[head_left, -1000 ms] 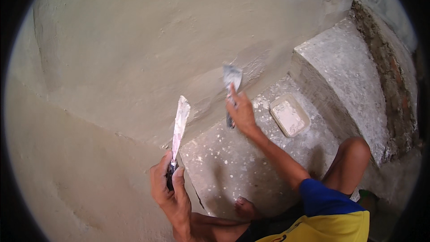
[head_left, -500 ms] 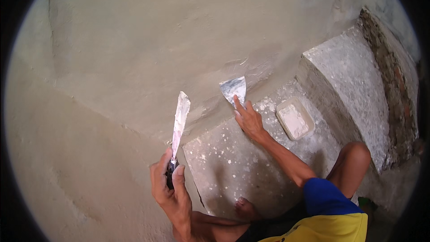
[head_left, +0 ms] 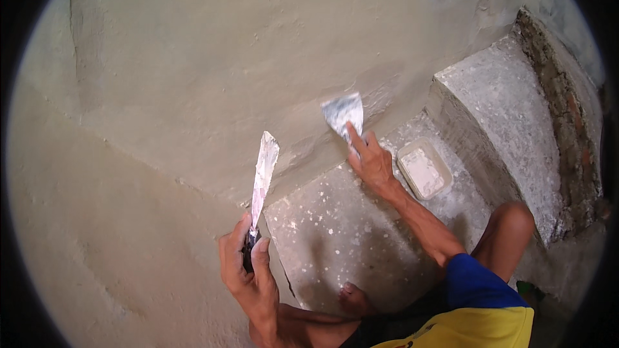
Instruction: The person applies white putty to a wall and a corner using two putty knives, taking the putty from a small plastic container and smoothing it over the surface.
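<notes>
Scraper (head_left: 343, 113), broad and white-smeared, lay before the wall (head_left: 193, 77), its wide front edge uppermost; whether that edge touched the surface could not be told. Bare wall spread broadly above it and to its left, while the edge of the speckled slab (head_left: 329, 219) ran just below and the raised step (head_left: 496, 84) bounded the space at right. The scraper's long axis ran from your right hand (head_left: 375, 166) upward and slightly left. The narrow knife (head_left: 264, 171), pale-coated, stood well apart at left, its long axis near vertical, its tip upward and leaning slightly right. Your right index finger lay extended onto the scraper's blade; your other right fingers curled about the handle, mostly hidden. Your left hand (head_left: 250, 277) gripped the knife's dark handle between thumb and fingers, the blade projecting beyond the fingertips. Near your right wrist, the tray (head_left: 445, 183) on the slab held white paste (head_left: 423, 171). Farther out, your bare foot (head_left: 354, 299) showed at the slab's lower end.
</notes>
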A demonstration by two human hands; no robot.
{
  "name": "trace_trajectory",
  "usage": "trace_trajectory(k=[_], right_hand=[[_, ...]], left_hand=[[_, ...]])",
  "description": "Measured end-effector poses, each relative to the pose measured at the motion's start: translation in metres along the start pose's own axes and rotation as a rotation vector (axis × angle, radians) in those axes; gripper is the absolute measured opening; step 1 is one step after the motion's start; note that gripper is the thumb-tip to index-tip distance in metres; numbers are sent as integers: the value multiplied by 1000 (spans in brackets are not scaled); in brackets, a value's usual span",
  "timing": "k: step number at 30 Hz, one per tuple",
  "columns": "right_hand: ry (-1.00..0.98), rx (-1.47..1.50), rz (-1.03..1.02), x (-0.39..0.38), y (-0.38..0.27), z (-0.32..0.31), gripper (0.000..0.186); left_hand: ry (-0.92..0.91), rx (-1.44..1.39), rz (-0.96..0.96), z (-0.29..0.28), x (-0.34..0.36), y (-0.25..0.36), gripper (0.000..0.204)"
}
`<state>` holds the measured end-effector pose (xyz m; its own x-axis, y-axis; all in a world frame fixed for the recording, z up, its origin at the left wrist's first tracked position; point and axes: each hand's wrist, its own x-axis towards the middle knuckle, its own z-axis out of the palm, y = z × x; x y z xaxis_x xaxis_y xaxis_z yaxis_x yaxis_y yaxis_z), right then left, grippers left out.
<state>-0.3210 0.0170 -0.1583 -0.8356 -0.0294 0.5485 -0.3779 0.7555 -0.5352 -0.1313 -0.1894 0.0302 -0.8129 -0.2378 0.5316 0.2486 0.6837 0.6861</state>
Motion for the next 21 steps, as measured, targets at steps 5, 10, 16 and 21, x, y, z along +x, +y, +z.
trace_trajectory(k=[5,10,16,21], right_hand=[[28,-59,-14,23,21,9,72],[-169,-74,-1,-25,22,-4,74],[106,-99,-134,28,51,-10,78],[11,-181,-101,-3,69,10,79]], left_hand=[[-25,-31,-74,5,0,4,32],[-8,-57,-123,2,-1,5,34],[-47,-34,-68,8,-1,0,32],[-46,-43,-67,11,-1,4,32]])
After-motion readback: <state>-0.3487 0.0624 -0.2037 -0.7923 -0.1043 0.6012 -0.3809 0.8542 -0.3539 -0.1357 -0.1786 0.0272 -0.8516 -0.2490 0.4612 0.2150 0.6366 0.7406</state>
